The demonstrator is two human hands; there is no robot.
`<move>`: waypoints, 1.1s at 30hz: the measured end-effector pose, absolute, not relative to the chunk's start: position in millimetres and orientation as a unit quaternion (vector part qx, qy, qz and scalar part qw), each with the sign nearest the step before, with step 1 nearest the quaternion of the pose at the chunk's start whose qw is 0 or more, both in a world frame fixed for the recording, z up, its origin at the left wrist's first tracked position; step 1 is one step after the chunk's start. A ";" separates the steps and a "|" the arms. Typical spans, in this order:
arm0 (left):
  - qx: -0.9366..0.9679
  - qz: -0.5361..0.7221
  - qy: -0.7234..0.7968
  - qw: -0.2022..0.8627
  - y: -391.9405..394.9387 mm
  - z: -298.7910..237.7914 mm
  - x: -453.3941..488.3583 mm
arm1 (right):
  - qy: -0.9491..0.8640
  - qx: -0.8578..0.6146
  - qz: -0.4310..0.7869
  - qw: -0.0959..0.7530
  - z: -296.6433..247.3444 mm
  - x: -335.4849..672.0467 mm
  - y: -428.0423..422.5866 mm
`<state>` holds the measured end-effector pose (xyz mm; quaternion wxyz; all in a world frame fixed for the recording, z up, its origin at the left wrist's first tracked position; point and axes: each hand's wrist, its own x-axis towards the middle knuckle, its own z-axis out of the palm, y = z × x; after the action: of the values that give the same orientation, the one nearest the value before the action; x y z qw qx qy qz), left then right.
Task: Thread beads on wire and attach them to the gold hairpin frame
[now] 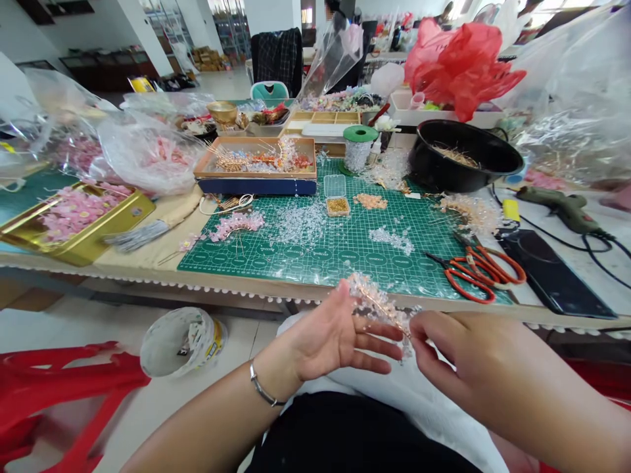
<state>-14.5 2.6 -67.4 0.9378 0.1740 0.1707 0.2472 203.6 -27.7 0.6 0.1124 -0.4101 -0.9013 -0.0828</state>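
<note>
A beaded hair vine [377,302], with clear crystal beads and pale flowers on a copper-coloured wire, hangs just in front of the table edge above my lap. My right hand [453,341] pinches its lower right end between thumb and fingers. Behind the vine, my left hand [340,335] has its palm turned up and fingers stretched out. The left thumb tip is close to the vine's upper left end; whether it touches cannot be told. On the green cutting mat [276,259] beyond lie loose clear beads [298,223] and a pink flower piece [239,225].
Orange-handled scissors and pliers [476,266] lie at the mat's right, beside a black phone [555,269] and a glue gun [562,203]. Behind are a black bowl [463,174], a wire spool [359,151] and a bead box [256,187]. A bucket [182,341] stands on the floor.
</note>
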 end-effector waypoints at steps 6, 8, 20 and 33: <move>0.195 0.216 0.207 0.934 -3.1 -68.3 -10.8 | -0.937 -0.329 -0.083 0.085 8.0 203.2 -35.2; 0.200 0.247 0.231 0.920 -6.5 -58.4 -8.1 | -0.945 -0.300 -0.109 0.076 9.0 204.0 -35.3; 0.295 0.437 0.340 0.779 -13.6 -13.3 16.5 | -0.848 -0.435 -0.188 0.239 6.7 199.0 -30.7; 0.281 0.570 0.336 0.695 -12.1 4.6 24.7 | -0.808 -0.481 -0.122 0.317 17.4 173.5 -32.4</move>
<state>24.7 -12.1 4.6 0.6949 0.2809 0.3361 0.5703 173.5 -32.4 17.4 0.3173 -0.4812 -0.8079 -0.1225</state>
